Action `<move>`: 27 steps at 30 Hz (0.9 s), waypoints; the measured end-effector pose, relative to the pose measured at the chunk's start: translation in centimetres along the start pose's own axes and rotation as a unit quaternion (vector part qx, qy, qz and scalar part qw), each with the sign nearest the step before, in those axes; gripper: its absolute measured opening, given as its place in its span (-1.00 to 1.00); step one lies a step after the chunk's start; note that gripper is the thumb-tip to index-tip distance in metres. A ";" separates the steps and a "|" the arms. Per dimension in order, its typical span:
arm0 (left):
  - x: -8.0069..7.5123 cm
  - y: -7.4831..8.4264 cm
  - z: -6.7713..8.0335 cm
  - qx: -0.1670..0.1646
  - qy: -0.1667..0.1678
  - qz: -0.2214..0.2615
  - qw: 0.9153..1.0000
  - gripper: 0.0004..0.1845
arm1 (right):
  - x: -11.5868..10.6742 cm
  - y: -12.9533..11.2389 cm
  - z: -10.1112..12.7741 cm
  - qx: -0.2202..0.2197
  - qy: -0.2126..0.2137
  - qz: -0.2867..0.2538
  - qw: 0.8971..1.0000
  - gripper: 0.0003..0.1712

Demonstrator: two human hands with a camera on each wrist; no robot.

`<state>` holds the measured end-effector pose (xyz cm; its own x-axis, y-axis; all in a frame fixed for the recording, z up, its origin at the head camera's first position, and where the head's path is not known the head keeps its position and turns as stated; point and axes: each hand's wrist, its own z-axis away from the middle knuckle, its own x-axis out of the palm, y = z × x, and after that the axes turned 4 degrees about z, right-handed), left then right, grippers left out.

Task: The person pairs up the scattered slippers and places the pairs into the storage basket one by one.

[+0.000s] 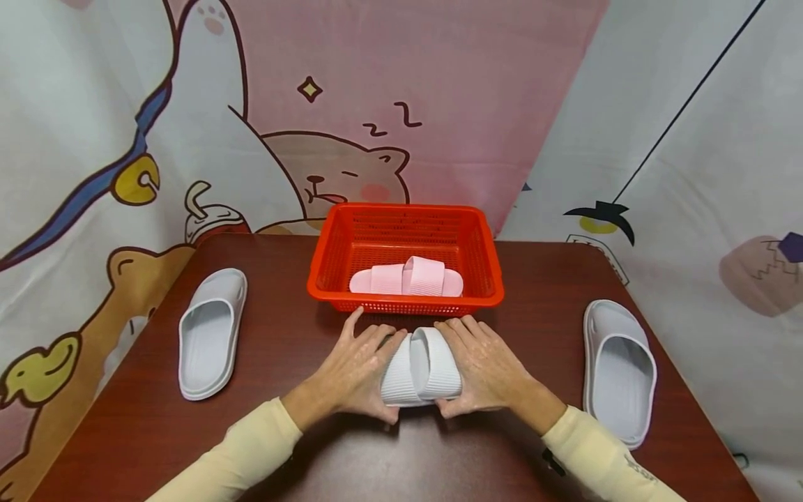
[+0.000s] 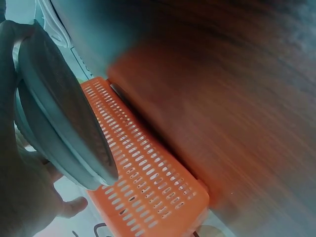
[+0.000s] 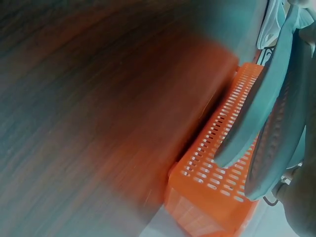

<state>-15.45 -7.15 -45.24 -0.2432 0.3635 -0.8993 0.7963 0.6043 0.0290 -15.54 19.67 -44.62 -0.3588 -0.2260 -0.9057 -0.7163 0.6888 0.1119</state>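
Note:
A white ribbed slipper (image 1: 420,368) is held just above the dark wooden table (image 1: 295,446), close to the near wall of a red slotted basket (image 1: 483,244). My left hand (image 1: 354,369) grips its left end and my right hand (image 1: 488,368) grips its right end, with the thumbs on the near side. A pink ribbed slipper (image 1: 408,277) lies inside the basket. The left wrist view shows the white slipper's sole (image 2: 64,123) edge-on beside the left hand (image 2: 19,197), with the basket wall (image 2: 148,177) behind. In the right wrist view the slipper (image 3: 261,113) is against the basket (image 3: 217,173).
A grey slide slipper (image 1: 210,333) lies on the table at the left, and another grey slipper (image 1: 617,369) at the right. A cartoon-printed cloth (image 1: 351,104) hangs behind the table, with its edges on all sides.

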 end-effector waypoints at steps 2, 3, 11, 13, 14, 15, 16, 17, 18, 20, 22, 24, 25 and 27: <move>0.0 -0.1 0.0 0.000 -0.003 0.001 1.000 0.31 | 0.2 -0.1 0.0 0.000 0.005 -0.001 1.000 0.24; -0.1 -0.1 0.0 0.000 -0.006 0.002 1.000 0.31 | 0.3 -0.1 -0.1 -0.001 0.006 -0.002 1.000 0.25; -0.3 -0.3 -0.1 -0.001 -0.023 -0.001 1.000 0.29 | 0.8 -0.3 -0.1 0.003 0.002 -0.001 1.000 0.27; -0.2 -0.4 0.0 0.002 -0.021 -0.002 1.000 0.29 | 0.8 -0.2 0.1 0.004 0.001 -0.002 1.000 0.27; -0.2 -0.4 0.0 0.004 -0.022 -0.002 1.000 0.28 | 0.7 -0.2 0.2 0.005 0.002 -0.004 1.000 0.27; -0.2 -0.5 0.1 0.008 -0.024 -0.002 1.000 0.28 | 0.7 -0.1 0.3 0.006 0.005 -0.007 1.000 0.28; -0.1 -0.5 0.1 0.011 -0.026 -0.002 1.000 0.28 | 0.6 -0.1 0.5 0.006 0.007 -0.009 1.000 0.28; -0.1 -0.6 0.2 0.014 -0.029 -0.004 0.999 0.28 | 0.6 0.0 0.7 0.007 0.009 -0.013 1.000 0.28; -0.1 -0.6 0.3 0.016 -0.031 -0.005 0.999 0.28 | 0.5 0.0 0.8 0.007 0.010 -0.016 1.000 0.27; -0.1 -0.8 0.5 0.016 -0.033 -0.007 0.999 0.28 | 0.5 0.2 0.9 0.006 0.013 -0.018 1.000 0.26; -0.1 -0.9 0.7 0.015 -0.029 -0.009 0.999 0.29 | 0.5 0.3 0.8 0.005 0.013 -0.020 1.000 0.25; -0.1 -1.1 0.9 0.014 -0.025 -0.010 1.000 0.29 | 0.4 0.4 0.7 0.003 0.011 -0.021 1.000 0.25; -0.1 -1.2 1.0 0.015 -0.023 -0.011 1.000 0.28 | 0.4 0.4 0.7 0.001 0.010 -0.021 1.000 0.25; -0.2 -1.3 1.1 0.015 -0.019 -0.012 1.000 0.28 | 0.4 0.4 0.7 0.000 0.008 -0.024 1.000 0.25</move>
<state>-15.81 -8.80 -45.60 -0.2409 0.3217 -0.9157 0.8075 0.5899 -0.0052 -15.60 20.33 -45.24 -0.3332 -0.2697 -0.9035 -0.7334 0.6763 0.0686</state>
